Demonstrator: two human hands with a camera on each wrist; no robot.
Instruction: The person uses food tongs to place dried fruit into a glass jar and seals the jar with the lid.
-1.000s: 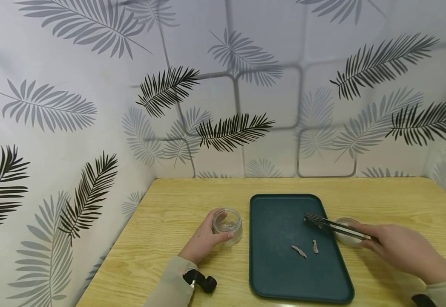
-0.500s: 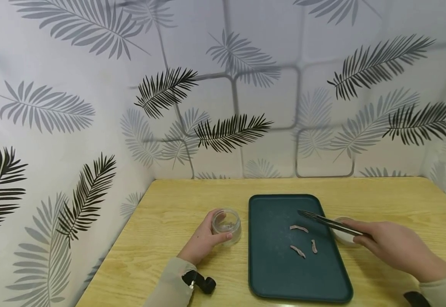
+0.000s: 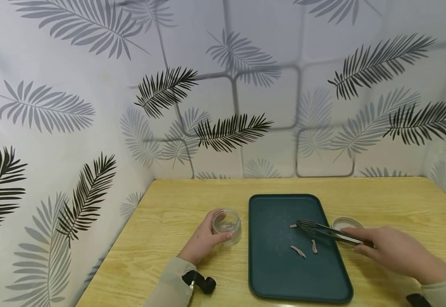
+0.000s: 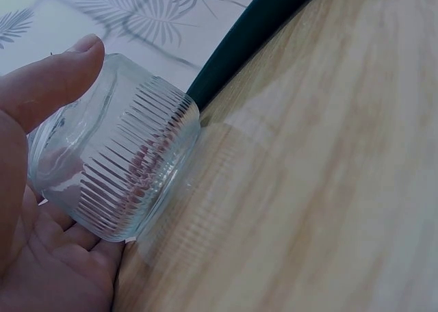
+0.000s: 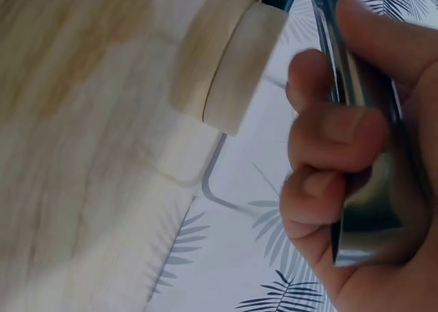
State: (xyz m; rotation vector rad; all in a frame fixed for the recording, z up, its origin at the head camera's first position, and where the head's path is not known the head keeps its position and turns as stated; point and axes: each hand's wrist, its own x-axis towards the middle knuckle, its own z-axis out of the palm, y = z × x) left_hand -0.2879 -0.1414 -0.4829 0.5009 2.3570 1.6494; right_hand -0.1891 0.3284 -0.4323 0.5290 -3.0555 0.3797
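Observation:
My left hand (image 3: 202, 241) holds a clear glass jar (image 3: 233, 236) on the table left of the tray, thumb on the near side. In the left wrist view the ribbed jar (image 4: 102, 141) shows small reddish-brown bits near its base. My right hand (image 3: 399, 253) grips metal tongs (image 3: 334, 231), fingers curled around the handle (image 5: 383, 216). The tong tips reach over the tray, at a thin pinkish-grey strip (image 3: 293, 226) that they partly cover. Nearer me on the tray lie two similar strips, a left one (image 3: 297, 251) and a right one (image 3: 314, 246).
A dark green rectangular tray (image 3: 272, 273) lies on the wood-grain table (image 3: 192, 192). Just right of the tray, partly behind the tongs and right hand, is a low round whitish item (image 3: 347, 222). A wall (image 3: 265, 94) with leaf prints stands behind the table.
A third strip has been laid on the tray's upper part from the tongs. The tongs lifted off leftward, then came back over this strip. The left hand and jar have stayed still.

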